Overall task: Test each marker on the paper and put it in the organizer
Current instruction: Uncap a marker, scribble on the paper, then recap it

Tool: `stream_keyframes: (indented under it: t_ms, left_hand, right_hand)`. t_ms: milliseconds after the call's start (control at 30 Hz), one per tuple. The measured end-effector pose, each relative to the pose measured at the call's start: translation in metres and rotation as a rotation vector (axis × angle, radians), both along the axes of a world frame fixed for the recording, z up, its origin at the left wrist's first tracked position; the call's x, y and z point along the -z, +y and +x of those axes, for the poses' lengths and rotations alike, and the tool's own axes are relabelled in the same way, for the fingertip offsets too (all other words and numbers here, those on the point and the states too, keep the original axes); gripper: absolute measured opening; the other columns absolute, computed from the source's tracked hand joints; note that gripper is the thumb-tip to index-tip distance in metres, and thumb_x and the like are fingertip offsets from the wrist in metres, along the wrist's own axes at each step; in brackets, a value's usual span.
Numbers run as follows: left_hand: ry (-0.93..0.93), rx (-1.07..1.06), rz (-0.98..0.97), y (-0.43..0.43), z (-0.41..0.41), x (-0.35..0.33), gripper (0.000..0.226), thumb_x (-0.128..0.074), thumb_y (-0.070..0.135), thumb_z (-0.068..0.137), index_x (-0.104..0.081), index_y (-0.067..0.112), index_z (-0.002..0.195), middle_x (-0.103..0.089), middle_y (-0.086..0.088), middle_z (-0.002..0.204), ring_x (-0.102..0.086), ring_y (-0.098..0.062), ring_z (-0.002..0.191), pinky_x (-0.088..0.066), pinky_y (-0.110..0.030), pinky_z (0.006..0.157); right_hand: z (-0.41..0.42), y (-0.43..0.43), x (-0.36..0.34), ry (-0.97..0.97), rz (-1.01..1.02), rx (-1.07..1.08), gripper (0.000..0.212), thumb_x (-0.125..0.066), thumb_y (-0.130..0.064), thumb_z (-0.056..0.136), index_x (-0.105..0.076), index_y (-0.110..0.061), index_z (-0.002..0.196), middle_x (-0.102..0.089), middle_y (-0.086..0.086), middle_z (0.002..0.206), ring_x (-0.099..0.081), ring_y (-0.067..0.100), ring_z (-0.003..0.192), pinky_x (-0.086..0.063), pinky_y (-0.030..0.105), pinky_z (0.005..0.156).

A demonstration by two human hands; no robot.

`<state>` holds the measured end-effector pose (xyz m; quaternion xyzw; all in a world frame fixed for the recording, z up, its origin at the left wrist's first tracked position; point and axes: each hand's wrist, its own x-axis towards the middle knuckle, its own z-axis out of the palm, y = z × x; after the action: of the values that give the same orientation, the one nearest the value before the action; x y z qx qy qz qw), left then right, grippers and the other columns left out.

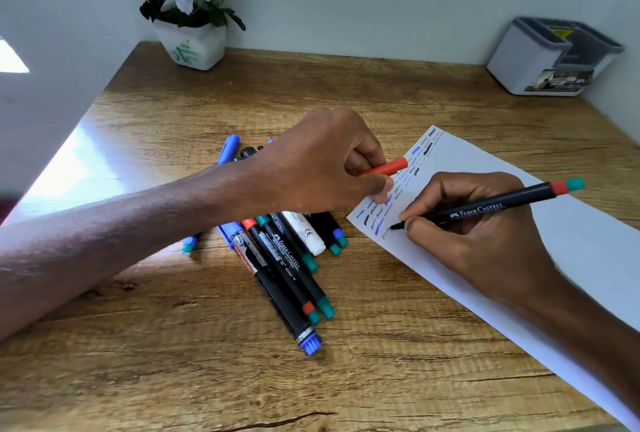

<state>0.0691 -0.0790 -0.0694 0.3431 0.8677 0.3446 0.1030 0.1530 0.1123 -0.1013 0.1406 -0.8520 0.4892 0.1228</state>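
On paper [588, 241] edge: marker [491, 208] tip is held down, gripped by right hand [478, 234].
Beyond paper: organizer [519, 64], nearer right hand.
Beside paper: cap [388, 167] is pinched by left hand [311, 161].

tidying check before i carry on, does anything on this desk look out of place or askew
Nothing is spilled or broken. The markers lie in a loose, crossing pile in the middle of the desk, and the paper sits diagonal to its edge. The organizer stands upright in the far right corner.
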Motion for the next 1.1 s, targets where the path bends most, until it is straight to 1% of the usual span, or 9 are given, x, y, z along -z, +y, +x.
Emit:
stream_keyframes:
  t_ms: [133, 200, 267, 333, 433, 567, 667, 767, 1100]
  left_hand:
    - [0.009, 0.006, -0.003, 0.000, 0.000, 0.000, 0.015, -0.077, 0.025, 0.092, -0.081, 0.015, 0.102, -0.080, 0.008, 0.084, -0.053, 0.013, 0.040, -0.031, -0.002, 0.039]
    - [0.009, 0.007, -0.004, 0.000, 0.000, 0.000, 0.014, -0.077, 0.025, 0.092, -0.080, 0.015, 0.103, -0.080, 0.008, 0.084, -0.052, 0.013, 0.039, -0.031, -0.003, 0.039]
    - [-0.003, 0.009, 0.003, 0.000, 0.000, -0.001, 0.014, -0.076, 0.024, 0.093, -0.080, 0.014, 0.102, -0.081, 0.007, 0.085, -0.050, 0.012, 0.037, -0.030, -0.003, 0.038]
    - [-0.008, 0.016, 0.030, 0.000, 0.002, -0.002, 0.013, -0.075, 0.021, 0.094, -0.080, 0.012, 0.102, -0.081, 0.005, 0.086, -0.048, 0.013, 0.036, -0.029, -0.002, 0.038]
    - [0.054, 0.008, 0.096, 0.000, 0.003, -0.003, 0.012, -0.076, 0.018, 0.093, -0.081, 0.012, 0.101, -0.080, 0.006, 0.086, -0.048, 0.016, 0.039, -0.031, 0.001, 0.042]
    - [0.192, -0.027, 0.108, -0.002, -0.003, -0.002, 0.017, -0.080, 0.023, 0.089, -0.082, 0.019, 0.106, -0.078, 0.014, 0.087, -0.061, 0.014, 0.064, -0.038, 0.000, 0.052]
    - [0.239, -0.037, 0.083, -0.004, -0.009, 0.000, 0.020, -0.080, 0.024, 0.089, -0.081, 0.023, 0.109, -0.076, 0.018, 0.086, -0.061, 0.012, 0.071, -0.039, 0.000, 0.059]
    - [0.245, -0.021, 0.070, -0.005, -0.011, 0.001, 0.021, -0.078, 0.024, 0.091, -0.080, 0.025, 0.112, -0.078, 0.016, 0.093, -0.063, 0.011, 0.077, -0.040, 0.001, 0.061]
    - [0.307, 0.031, 0.114, -0.003, -0.012, 0.002, 0.025, -0.079, 0.025, 0.091, -0.079, 0.029, 0.115, -0.078, 0.018, 0.107, -0.066, 0.007, 0.088, -0.038, 0.003, 0.069]
  right_hand:
    - [0.000, 0.000, 0.000, -0.001, -0.006, 0.020, 0.007, -0.071, -0.004, 0.072, -0.074, -0.009, 0.067, -0.071, -0.006, 0.062, -0.063, 0.005, 0.056, -0.045, 0.010, 0.056]
    - [0.000, 0.000, 0.000, -0.008, -0.024, 0.008, 0.008, -0.071, -0.002, 0.073, -0.073, -0.007, 0.068, -0.069, -0.010, 0.059, -0.062, 0.004, 0.053, -0.044, 0.009, 0.055]
    - [-0.001, 0.002, 0.000, -0.027, -0.125, 0.018, 0.008, -0.071, 0.004, 0.077, -0.072, -0.001, 0.071, -0.066, -0.007, 0.056, -0.055, 0.006, 0.042, -0.043, 0.016, 0.046]
    - [-0.004, 0.006, 0.000, -0.062, -0.301, 0.101, 0.009, -0.070, 0.012, 0.082, -0.070, 0.005, 0.076, -0.064, 0.006, 0.058, -0.047, 0.019, 0.040, -0.040, 0.023, 0.039]
    - [-0.008, 0.009, -0.002, -0.085, -0.455, 0.186, 0.008, -0.064, 0.013, 0.087, -0.070, 0.008, 0.086, -0.064, 0.018, 0.067, -0.050, 0.024, 0.053, -0.043, 0.026, 0.041]
    - [-0.011, 0.014, -0.007, -0.099, -0.532, 0.222, 0.014, -0.066, 0.000, 0.092, -0.075, 0.004, 0.103, -0.071, 0.023, 0.088, -0.065, 0.027, 0.074, -0.055, 0.030, 0.053]
    - [-0.011, 0.019, -0.009, -0.148, -0.611, 0.192, 0.022, -0.060, -0.009, 0.096, -0.073, 0.004, 0.109, -0.073, 0.026, 0.094, -0.070, 0.030, 0.081, -0.058, 0.033, 0.058]
    - [-0.011, 0.019, -0.011, -0.156, -0.614, 0.137, 0.030, -0.056, -0.013, 0.090, -0.073, 0.004, 0.107, -0.072, 0.027, 0.092, -0.070, 0.032, 0.079, -0.058, 0.035, 0.058]
    - [-0.009, 0.019, -0.013, -0.127, -0.578, 0.119, 0.026, -0.055, -0.011, 0.089, -0.074, 0.003, 0.101, -0.073, 0.026, 0.088, -0.070, 0.034, 0.076, -0.057, 0.035, 0.056]
